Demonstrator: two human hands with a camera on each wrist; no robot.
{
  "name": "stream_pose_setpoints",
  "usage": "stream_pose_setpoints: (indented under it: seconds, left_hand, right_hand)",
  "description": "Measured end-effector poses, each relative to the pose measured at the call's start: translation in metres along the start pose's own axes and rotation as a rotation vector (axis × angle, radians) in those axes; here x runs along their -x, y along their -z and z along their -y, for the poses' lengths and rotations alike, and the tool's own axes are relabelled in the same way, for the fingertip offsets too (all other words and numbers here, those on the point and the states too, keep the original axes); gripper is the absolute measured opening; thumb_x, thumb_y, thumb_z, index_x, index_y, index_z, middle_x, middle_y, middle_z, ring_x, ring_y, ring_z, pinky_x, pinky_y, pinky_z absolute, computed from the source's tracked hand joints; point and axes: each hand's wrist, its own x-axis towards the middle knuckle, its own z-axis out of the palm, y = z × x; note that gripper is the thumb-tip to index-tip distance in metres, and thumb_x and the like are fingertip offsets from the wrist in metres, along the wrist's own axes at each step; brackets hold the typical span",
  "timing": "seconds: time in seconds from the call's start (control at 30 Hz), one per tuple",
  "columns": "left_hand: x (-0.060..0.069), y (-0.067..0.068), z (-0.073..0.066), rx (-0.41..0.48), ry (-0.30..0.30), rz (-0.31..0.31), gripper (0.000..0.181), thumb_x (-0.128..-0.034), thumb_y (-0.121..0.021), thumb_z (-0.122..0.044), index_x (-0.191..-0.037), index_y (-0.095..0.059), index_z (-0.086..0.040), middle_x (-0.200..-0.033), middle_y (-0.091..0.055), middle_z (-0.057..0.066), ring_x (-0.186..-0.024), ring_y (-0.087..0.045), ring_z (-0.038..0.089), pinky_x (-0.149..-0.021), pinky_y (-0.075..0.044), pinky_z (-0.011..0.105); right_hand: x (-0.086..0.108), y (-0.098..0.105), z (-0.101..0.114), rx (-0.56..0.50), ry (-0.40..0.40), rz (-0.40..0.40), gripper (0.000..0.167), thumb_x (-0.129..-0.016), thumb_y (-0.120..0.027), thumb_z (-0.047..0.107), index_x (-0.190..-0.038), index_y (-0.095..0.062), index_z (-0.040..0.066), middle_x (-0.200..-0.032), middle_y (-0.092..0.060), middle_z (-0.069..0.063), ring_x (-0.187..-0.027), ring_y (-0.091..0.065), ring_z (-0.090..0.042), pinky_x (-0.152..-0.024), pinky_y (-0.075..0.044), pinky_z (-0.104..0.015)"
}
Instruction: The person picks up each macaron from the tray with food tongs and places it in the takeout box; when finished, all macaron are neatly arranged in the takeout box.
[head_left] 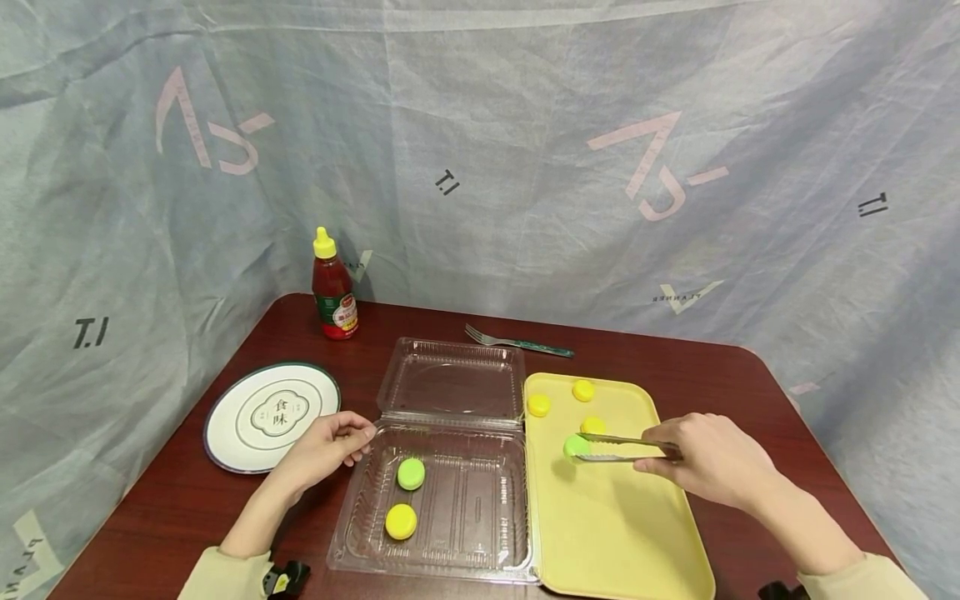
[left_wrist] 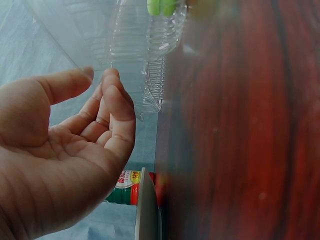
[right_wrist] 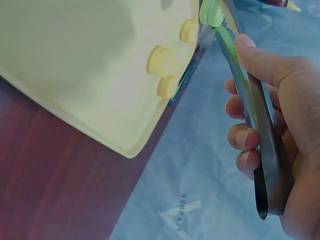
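Note:
My right hand (head_left: 712,458) grips metal tongs (right_wrist: 255,100), whose tips hold a green macaron (head_left: 577,447) over the yellow tray (head_left: 622,533). In the right wrist view the fingers of my right hand (right_wrist: 280,110) wrap the tongs, and the green macaron (right_wrist: 212,12) is between the tips. Several yellow macarons (head_left: 583,390) are on the tray's far part. My left hand (head_left: 322,450) pinches the left edge of the open clear container (head_left: 480,492) between thumb and fingertips. Inside its base lie a green macaron (head_left: 411,473) and a yellow one (head_left: 401,521).
The container's lid (head_left: 453,379) lies folded back behind the base. A white plate (head_left: 247,417) is at the left, with a red sauce bottle (head_left: 334,292) behind it. Beyond the lid and tray lies a fork (head_left: 525,343). Grey cloth (head_left: 480,208) hangs behind the table.

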Motion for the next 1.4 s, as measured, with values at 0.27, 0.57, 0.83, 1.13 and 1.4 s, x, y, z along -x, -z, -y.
stream_pose_setpoints:
  seconds: [0.27, 0.57, 0.83, 1.13, 1.4]
  left_hand:
    - [0.0, 0.0, 0.0, 0.003, -0.001, 0.0, 0.021, -0.0992, -0.062, -0.014, -0.108, -0.063, 0.005, -0.084, -0.063, 0.008, -0.074, -0.056, 0.018, -0.065, -0.052, 0.029]
    - [0.0, 0.0, -0.002, -0.002, 0.005, -0.004, 0.021, -0.0993, -0.062, -0.014, -0.109, -0.063, 0.005, -0.084, -0.063, 0.009, -0.075, -0.057, 0.02, -0.066, -0.052, 0.03]
    - [0.0, 0.0, -0.001, -0.006, 0.004, -0.008, 0.02, -0.0992, -0.062, -0.013, -0.108, -0.063, 0.006, -0.083, -0.063, 0.008, -0.074, -0.057, 0.019, -0.065, -0.052, 0.029]
    - [-0.001, -0.001, 0.0, -0.012, 0.006, -0.017, 0.019, -0.099, -0.061, -0.011, -0.108, -0.063, 0.006, -0.083, -0.063, 0.008, -0.074, -0.057, 0.019, -0.065, -0.053, 0.029]
    - [-0.001, -0.001, -0.001, -0.01, 0.006, -0.017, 0.019, -0.0991, -0.061, -0.011, -0.108, -0.063, 0.006, -0.083, -0.063, 0.008, -0.073, -0.056, 0.019, -0.065, -0.052, 0.028]
  right_hand:
    - [-0.016, 0.01, 0.01, 0.031, 0.054, -0.034, 0.028, -0.078, -0.083, 0.042, -0.074, -0.055, 0.039, -0.061, -0.038, 0.03, -0.051, -0.03, 0.005, -0.046, -0.027, -0.02]
    - [-0.034, 0.015, 0.027, 0.004, 0.113, -0.037, 0.015, -0.082, -0.081, 0.042, -0.083, -0.069, 0.033, -0.073, -0.054, 0.028, -0.053, -0.037, 0.006, -0.047, -0.033, -0.019]
    - [-0.052, 0.011, 0.041, 0.001, 0.184, -0.057, 0.017, -0.081, -0.081, 0.042, -0.082, -0.067, 0.031, -0.073, -0.053, 0.026, -0.054, -0.039, 0.007, -0.048, -0.035, -0.019]
    - [-0.067, 0.001, 0.057, -0.009, 0.236, -0.067, 0.02, -0.083, -0.079, 0.046, -0.085, -0.07, 0.028, -0.073, -0.057, 0.025, -0.056, -0.041, 0.008, -0.05, -0.037, -0.019]
    - [-0.079, -0.012, 0.069, -0.022, 0.244, -0.034, 0.026, -0.082, -0.078, 0.048, -0.074, -0.062, 0.03, -0.068, -0.052, 0.026, -0.053, -0.038, 0.006, -0.048, -0.034, -0.02]
